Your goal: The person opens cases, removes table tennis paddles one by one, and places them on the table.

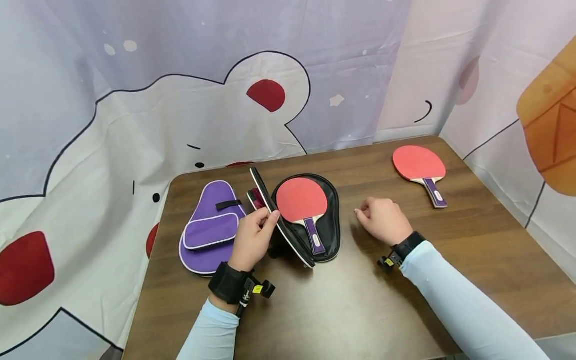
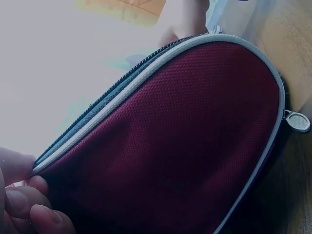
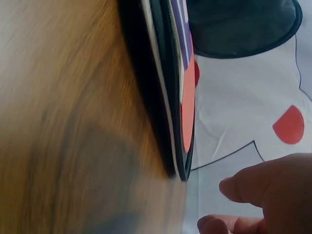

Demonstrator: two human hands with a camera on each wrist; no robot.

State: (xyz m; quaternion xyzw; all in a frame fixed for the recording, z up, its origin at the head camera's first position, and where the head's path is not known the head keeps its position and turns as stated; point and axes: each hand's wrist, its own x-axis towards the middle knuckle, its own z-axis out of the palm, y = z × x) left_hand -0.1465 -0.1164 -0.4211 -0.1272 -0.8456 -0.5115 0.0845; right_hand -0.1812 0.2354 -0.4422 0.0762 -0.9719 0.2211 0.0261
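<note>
A table tennis paddle case lies unzipped on the table, maroon outside and black inside (image 1: 333,215). My left hand (image 1: 253,240) pinches the edge of its raised lid (image 2: 170,126) between thumb and fingers. The lid stands tilted up on the left side. Within the case's lower half sits a red paddle (image 1: 301,201), its purple handle towards me. My right hand (image 1: 384,220) hovers just right of the case, fingers loosely curled and holding nothing. In the right wrist view its thumb (image 3: 243,187) is apart from the case.
A purple paddle case (image 1: 209,200) with a front pocket lies left of the maroon one. Another red paddle (image 1: 418,162) rests at the table's back right. A printed curtain (image 1: 198,115) hangs behind the wooden table (image 1: 342,310).
</note>
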